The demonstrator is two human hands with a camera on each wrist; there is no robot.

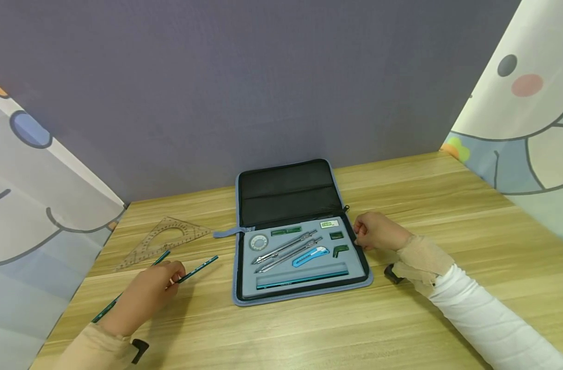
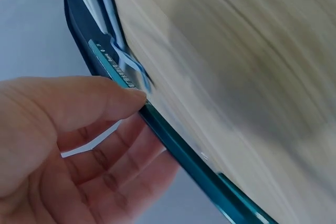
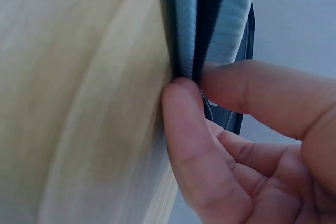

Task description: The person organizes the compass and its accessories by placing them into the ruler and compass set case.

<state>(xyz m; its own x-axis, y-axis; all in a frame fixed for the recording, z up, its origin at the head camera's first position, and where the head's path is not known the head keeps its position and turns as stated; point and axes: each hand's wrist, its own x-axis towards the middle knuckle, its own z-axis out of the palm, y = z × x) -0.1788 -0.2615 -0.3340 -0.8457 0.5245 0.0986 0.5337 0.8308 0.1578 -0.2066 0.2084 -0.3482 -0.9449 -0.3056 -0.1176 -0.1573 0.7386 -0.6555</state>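
Note:
My left hand (image 1: 154, 288) pinches a dark green pencil (image 1: 199, 269) between thumb and fingers, left of the case. A second green pencil (image 1: 107, 309) lies on the table under that hand. The blue-edged zip case (image 1: 304, 295) lies unfolded in the middle, its black lid flap toward the wall. My right hand (image 1: 380, 231) grips the case's right edge; in the right wrist view, thumb and finger pinch the zip border (image 3: 186, 35). In the grey tray are two metal compasses (image 1: 288, 254), a blue utility knife (image 1: 311, 256), another pencil (image 1: 304, 279) and an eraser (image 1: 330, 224).
A clear set square (image 1: 158, 249) with a protractor cut-out lies on the left of the wooden table (image 1: 300, 334). The tray also holds a round white disc (image 1: 258, 243) and small green pieces (image 1: 340, 250). A grey wall (image 1: 263, 87) stands behind, with patterned panels at both sides.

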